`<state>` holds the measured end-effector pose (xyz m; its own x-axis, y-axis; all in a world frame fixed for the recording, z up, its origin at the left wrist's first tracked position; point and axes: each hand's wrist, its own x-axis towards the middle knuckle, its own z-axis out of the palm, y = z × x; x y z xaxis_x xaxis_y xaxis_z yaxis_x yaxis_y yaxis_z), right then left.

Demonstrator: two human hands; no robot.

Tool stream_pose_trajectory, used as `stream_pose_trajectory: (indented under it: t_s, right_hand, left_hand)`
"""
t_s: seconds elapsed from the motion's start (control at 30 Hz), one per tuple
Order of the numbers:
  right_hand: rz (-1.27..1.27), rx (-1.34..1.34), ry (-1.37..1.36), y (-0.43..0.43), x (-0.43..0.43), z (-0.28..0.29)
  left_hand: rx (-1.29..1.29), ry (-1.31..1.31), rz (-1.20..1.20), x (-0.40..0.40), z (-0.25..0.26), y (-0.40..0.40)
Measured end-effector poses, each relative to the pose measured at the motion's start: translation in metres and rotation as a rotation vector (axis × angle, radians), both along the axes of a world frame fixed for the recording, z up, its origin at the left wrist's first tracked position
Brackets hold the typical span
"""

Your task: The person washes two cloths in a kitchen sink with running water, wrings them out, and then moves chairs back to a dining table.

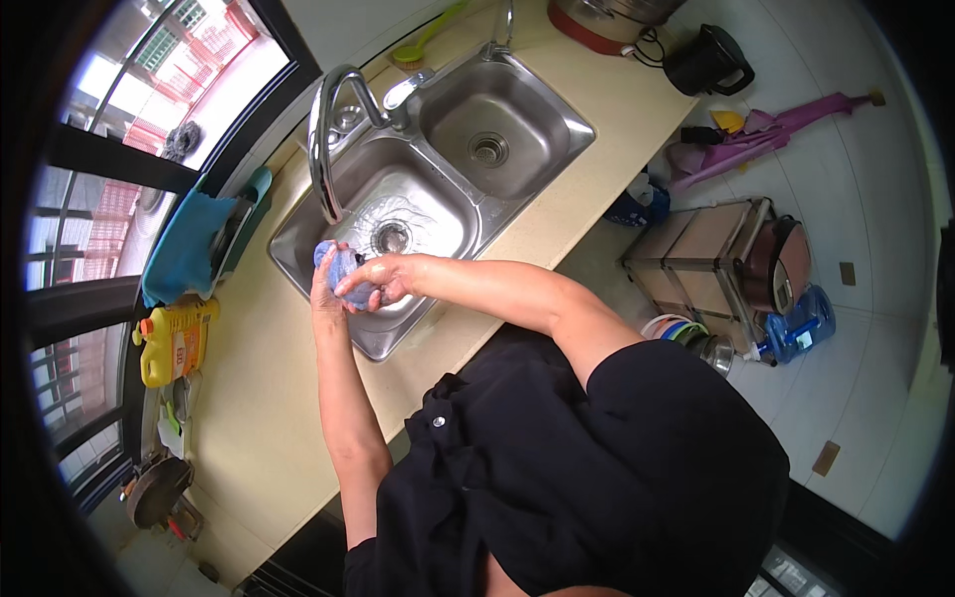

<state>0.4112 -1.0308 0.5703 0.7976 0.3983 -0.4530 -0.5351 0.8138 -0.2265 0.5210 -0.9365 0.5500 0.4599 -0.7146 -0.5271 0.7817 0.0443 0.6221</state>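
Above the near part of the left sink basin (448, 239), both hands are closed around a bunched blue-grey cloth (343, 270). My left hand (325, 292) supports it from the left side. From the right, my right hand (389, 274) presses its fingers into the cloth, and the skin looks wet and perhaps soapy. A curved chrome faucet (321, 149) arches over the basin, its spout end just above the cloth. Water glistens on the basin floor around the drain strainer (392, 237). Part of the cloth is hidden by my fingers.
Beside it is a second basin (492, 97). A blue cloth (183, 246) drapes over a rack at the window, near a yellow jug (179, 343). A green-handled brush (410, 54) lies behind the faucet. A black kettle (709, 61) stands at the counter's far end.
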Motion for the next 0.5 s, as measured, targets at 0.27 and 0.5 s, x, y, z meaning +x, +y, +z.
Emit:
stream_pose_trajectory:
  t_s: [0.27,0.5]
  right_hand:
    - [0.065,-1.567,0.261,0.021,0.007,-0.011]
    - [0.059,-2.107,0.156,0.036,-0.023,-0.057]
  left_hand:
    - [0.45,-0.572,-0.07,0.001,-0.038,-0.03]
    - [1.018,-1.015,-0.104,-0.031,-0.053,-0.051]
